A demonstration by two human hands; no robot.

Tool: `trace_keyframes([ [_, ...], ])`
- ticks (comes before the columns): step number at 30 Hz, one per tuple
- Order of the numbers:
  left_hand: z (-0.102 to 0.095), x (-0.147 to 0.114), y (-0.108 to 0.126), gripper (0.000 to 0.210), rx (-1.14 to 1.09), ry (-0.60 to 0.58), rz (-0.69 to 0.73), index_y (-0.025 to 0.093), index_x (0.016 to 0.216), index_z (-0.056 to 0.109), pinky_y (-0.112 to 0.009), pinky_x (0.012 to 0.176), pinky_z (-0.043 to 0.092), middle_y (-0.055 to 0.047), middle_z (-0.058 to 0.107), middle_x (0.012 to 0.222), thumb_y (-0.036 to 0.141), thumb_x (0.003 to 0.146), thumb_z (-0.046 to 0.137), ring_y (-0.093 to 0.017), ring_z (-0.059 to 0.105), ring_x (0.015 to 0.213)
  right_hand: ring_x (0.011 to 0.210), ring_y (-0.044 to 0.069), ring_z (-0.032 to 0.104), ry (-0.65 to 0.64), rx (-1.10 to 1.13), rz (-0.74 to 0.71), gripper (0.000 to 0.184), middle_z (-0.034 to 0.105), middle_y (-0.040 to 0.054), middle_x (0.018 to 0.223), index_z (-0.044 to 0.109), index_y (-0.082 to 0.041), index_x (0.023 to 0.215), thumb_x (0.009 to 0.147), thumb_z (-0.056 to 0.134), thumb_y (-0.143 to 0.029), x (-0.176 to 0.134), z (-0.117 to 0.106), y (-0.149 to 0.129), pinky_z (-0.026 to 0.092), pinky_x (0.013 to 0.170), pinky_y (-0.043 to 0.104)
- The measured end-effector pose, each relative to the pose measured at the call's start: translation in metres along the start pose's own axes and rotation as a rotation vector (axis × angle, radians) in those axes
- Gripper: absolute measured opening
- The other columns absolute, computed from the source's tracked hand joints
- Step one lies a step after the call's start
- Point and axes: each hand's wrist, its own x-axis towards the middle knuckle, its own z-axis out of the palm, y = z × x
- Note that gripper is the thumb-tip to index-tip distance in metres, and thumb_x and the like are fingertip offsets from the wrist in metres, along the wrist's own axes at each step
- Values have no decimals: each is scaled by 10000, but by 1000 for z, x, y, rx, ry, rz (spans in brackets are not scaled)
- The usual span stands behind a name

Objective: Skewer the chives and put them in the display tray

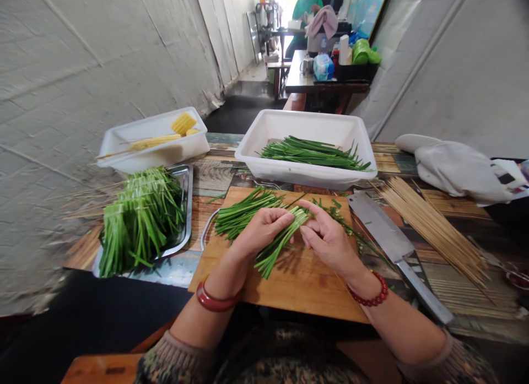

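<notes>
My left hand [264, 227] is closed round a small bunch of green chives [270, 257], held slanting just over the wooden cutting board [264, 296]. At the bunch's pale cut ends is my right hand [326, 235], its index finger stretched along them and the other fingers curled in. What those curled fingers hold, if anything, is hidden; a thin line like a stick shows beside the right wrist. More cut chives [243, 210] lie on the board behind my left hand. Short trimmings [334, 207] are scattered beyond my right hand.
A cleaver [384, 224] and bamboo skewers [433, 230] lie to the right. Skewered chives [140, 218] fill a metal tray [188, 207] at left. Behind stand a white tub [306, 177] of chives and another tub [194, 147] with yellow skewered food. A person [306, 9] sits far back.
</notes>
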Motion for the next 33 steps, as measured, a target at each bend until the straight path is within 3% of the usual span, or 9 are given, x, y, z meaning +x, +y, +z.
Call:
trace_keyframes([
  [13, 1, 4, -6, 449, -3, -59, -5, 119, 710, 674, -216, 544, 432, -61, 697, 671, 523, 888, 589, -121, 596, 567, 601, 142, 594, 25, -78, -15, 476, 557, -61, 593, 464, -146, 1391, 928, 505, -250, -1, 1, 0, 476, 633, 279],
  [18, 2, 4, -5, 466, -21, -71, 9, 110, 693, 661, -208, 546, 418, -54, 680, 651, 527, 886, 588, -102, 566, 546, 477, 107, 506, 7, 89, 64, 479, 560, -69, 571, 476, -133, 1358, 913, 535, -301, 1, 1, -3, 413, 495, 246],
  [21, 1, 3, -4, 465, -46, -3, 22, 119, 675, 635, -203, 536, 399, -39, 653, 627, 536, 877, 601, -94, 542, 536, 412, 85, 435, -37, 170, 119, 511, 566, -73, 573, 447, -130, 1365, 910, 538, -343, 2, 0, -7, 330, 412, 225],
  [24, -2, 3, -5, 476, -79, 58, 18, 125, 678, 619, -201, 510, 366, -28, 627, 608, 561, 869, 601, -84, 500, 507, 412, 76, 409, -56, 175, 119, 513, 542, -88, 552, 431, -134, 1376, 903, 534, -304, 2, -1, -11, 305, 409, 214],
  [33, -3, 2, -8, 531, -80, -5, 1, 130, 659, 618, -214, 499, 343, -21, 587, 573, 595, 901, 528, -85, 470, 490, 455, 87, 423, -60, 132, 98, 564, 496, -102, 529, 395, -120, 1423, 889, 521, -252, 0, 0, -12, 336, 448, 215],
])
